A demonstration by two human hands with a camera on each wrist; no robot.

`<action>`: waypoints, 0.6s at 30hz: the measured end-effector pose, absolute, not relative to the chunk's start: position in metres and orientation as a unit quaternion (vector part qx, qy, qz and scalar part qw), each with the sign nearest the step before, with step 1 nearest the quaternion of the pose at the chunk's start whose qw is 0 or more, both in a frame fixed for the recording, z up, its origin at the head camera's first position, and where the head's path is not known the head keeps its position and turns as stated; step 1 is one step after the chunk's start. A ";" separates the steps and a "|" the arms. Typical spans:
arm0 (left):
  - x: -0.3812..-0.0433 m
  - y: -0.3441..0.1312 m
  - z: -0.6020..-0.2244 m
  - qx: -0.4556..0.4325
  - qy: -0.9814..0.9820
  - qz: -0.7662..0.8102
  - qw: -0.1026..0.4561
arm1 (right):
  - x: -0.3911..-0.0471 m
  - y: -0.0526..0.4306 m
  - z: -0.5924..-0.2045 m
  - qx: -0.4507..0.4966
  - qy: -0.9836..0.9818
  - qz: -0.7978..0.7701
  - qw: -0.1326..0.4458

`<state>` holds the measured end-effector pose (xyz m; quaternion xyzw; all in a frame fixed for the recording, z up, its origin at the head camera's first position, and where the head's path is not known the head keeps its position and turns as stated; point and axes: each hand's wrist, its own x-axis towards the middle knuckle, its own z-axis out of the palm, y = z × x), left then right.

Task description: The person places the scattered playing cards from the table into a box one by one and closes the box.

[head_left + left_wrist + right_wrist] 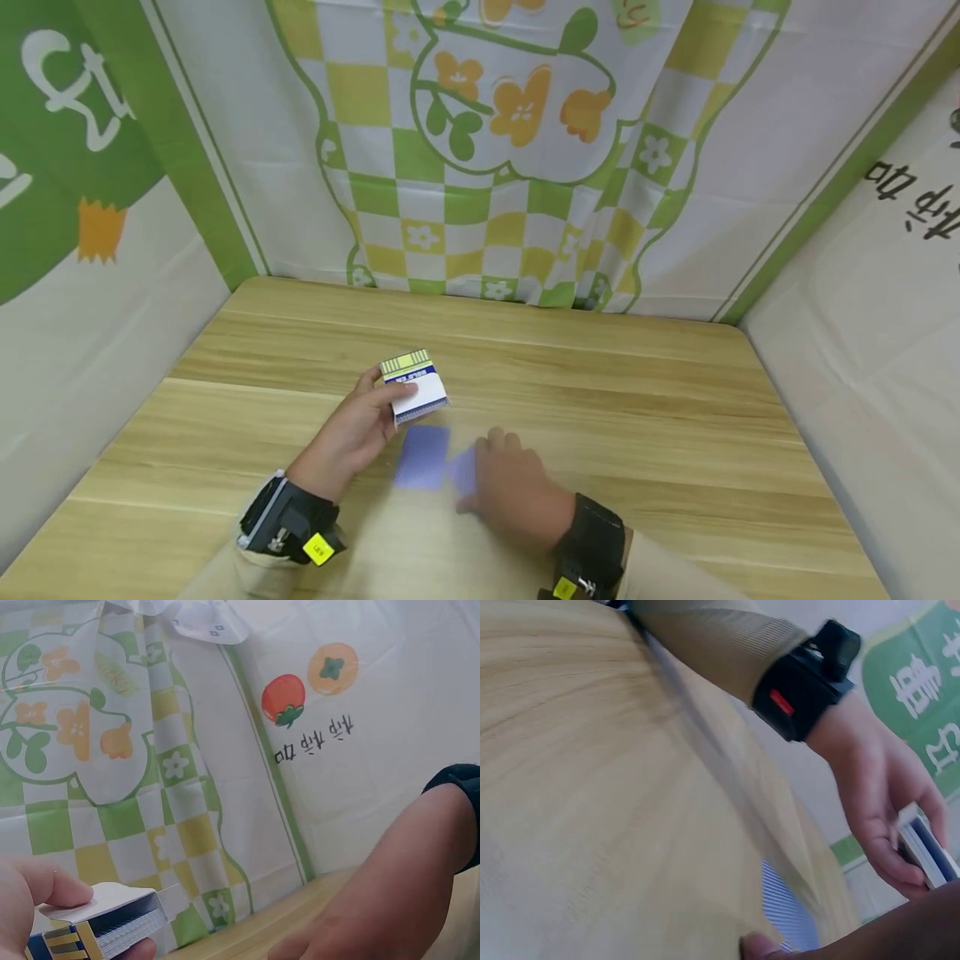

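In the head view my left hand (360,425) grips a small card box (422,396), white and blue with a yellow striped end. The thumb lies across its front. The left wrist view shows the box's end flap (174,901) raised and a stack of playing cards (133,934) inside. A blue-backed playing card (422,458) lies on the table just below the box. To its right, my right hand (517,492), blurred, pinches another blue-backed card (463,472) low over the table; the fingers hide much of it.
The wooden table (637,400) runs back to a patterned cloth wall (495,225). Printed cloth panels stand along its left (150,333) and right (862,333) sides. A black camera strap (288,517) is on each wrist.
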<state>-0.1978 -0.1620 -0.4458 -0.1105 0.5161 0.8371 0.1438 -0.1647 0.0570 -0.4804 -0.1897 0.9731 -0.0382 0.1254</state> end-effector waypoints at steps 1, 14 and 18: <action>-0.198 -0.162 -0.446 -0.112 0.516 0.837 0.144 | -0.166 0.059 -0.479 -0.199 0.971 -0.035 0.129; -0.198 -0.165 -0.445 -0.108 0.519 0.835 0.148 | -0.206 0.118 -0.466 -0.277 0.945 -0.101 0.140; -0.197 -0.165 -0.444 -0.107 0.519 0.835 0.151 | -0.229 0.139 -0.470 -0.303 0.934 -0.136 0.132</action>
